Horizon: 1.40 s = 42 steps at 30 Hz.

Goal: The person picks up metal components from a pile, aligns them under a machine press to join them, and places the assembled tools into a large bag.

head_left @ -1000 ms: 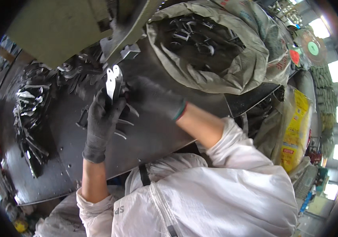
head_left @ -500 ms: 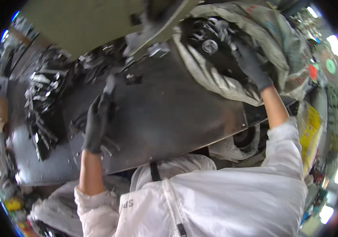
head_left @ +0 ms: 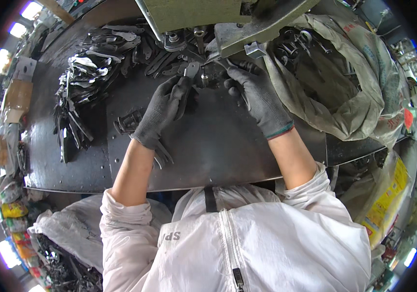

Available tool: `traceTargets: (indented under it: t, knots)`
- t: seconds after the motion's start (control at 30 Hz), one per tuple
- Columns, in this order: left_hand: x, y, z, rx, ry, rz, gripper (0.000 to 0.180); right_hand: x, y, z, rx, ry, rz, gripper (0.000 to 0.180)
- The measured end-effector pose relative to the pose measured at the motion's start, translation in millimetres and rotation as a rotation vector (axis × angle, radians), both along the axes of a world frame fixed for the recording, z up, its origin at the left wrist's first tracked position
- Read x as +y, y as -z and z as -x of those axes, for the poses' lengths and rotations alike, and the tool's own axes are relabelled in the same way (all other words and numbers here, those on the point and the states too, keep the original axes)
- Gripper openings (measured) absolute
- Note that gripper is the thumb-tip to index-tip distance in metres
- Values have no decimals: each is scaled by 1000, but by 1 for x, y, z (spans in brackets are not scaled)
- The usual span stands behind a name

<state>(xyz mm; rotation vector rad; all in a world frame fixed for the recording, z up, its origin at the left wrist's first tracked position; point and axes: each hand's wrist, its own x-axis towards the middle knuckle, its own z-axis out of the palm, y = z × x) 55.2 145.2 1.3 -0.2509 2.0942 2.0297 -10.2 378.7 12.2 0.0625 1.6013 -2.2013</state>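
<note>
My left hand (head_left: 162, 109), in a dark grey knit glove, grips a flat metal plate (head_left: 192, 70) with a small pin standing up from it. The plate is just left of an upright metal peg (head_left: 205, 77) on the table, below the machine head. My right hand (head_left: 257, 90), gloved the same way, is closed to the right of the peg. A slim metal piece (head_left: 219, 62) points out of its fingertips toward the peg; its full shape is hidden by the glove. Between the hands and the machine hangs a vertical punch (head_left: 199, 39).
The olive-green machine head (head_left: 194, 14) overhangs the far table edge. Flat metal plates lie in a long pile (head_left: 89, 70) at left. A woven sack (head_left: 364, 87) holding metal parts gapes at right. More metal pieces (head_left: 130, 120) lie beside my left wrist on the dark tabletop (head_left: 208, 141).
My right hand has come out of the sack to the peg, a slim metal piece now in its fingers. My left hand has moved forward and right toward the peg. The view has shifted.
</note>
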Motion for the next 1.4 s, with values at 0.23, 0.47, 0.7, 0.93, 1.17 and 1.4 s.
traceTargets:
  t: [0.23, 0.47, 0.7, 0.93, 1.17, 1.4]
  knots:
    - [-1, 7, 5, 51, 44, -75, 41, 0, 0, 4, 108, -52, -66, 20]
    - [3, 14, 8, 135, 91, -93, 33, -14, -9, -4, 139, -176, -120, 23]
    - [8, 0, 25, -108, 90, 130, 29, -24, 29, 11, 276, -187, -212, 24]
    - [-94, -10, 63, 589, 235, 1756, 26, -23, 23, -2, 69, -160, -160, 28]
    - [-275, -17, 104, 278, -109, 1574, 41, -31, 19, -5, 151, -161, -70, 31]
    - [-240, -31, 95, 181, -333, 1428, 42, -18, 1, -10, 36, -230, -270, 34]
